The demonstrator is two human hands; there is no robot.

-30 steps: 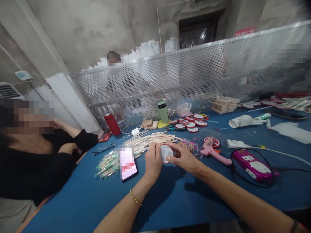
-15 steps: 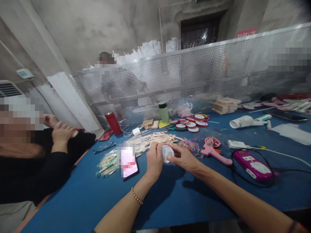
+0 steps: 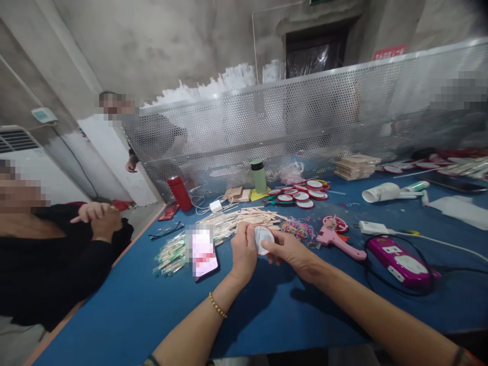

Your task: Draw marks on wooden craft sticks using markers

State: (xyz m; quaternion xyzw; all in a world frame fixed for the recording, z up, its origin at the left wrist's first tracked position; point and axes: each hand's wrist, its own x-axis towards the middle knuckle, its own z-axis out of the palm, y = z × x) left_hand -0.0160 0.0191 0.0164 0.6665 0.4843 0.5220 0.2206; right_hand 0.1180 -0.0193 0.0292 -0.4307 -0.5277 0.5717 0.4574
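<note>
Between my two hands is a round white disc with a red rim (image 3: 264,240), held up above the blue table. My left hand (image 3: 244,250) grips its left edge with fingers curled. My right hand (image 3: 287,251) pinches the right edge, thumb on the white face. Behind my hands lie loose wooden sticks (image 3: 253,217) and a tangle of colourful rubber bands or threads (image 3: 299,229). Left of my left hand is a phone with a lit screen (image 3: 204,254). A pink glue gun (image 3: 339,240) lies to the right of my right hand.
Bagged sticks (image 3: 171,256) lie left of the phone. Farther back stand a red flask (image 3: 180,194), a green bottle (image 3: 258,177) and a heap of red-rimmed discs (image 3: 301,195). A magenta power box (image 3: 400,262) with cables sits right. A co-worker (image 3: 57,254) sits at the left.
The person behind the perforated screen has moved left, past its end. The seated co-worker has leaned left and lowered their clasped hands. My hands keep hold of the disc, almost unmoved.
</note>
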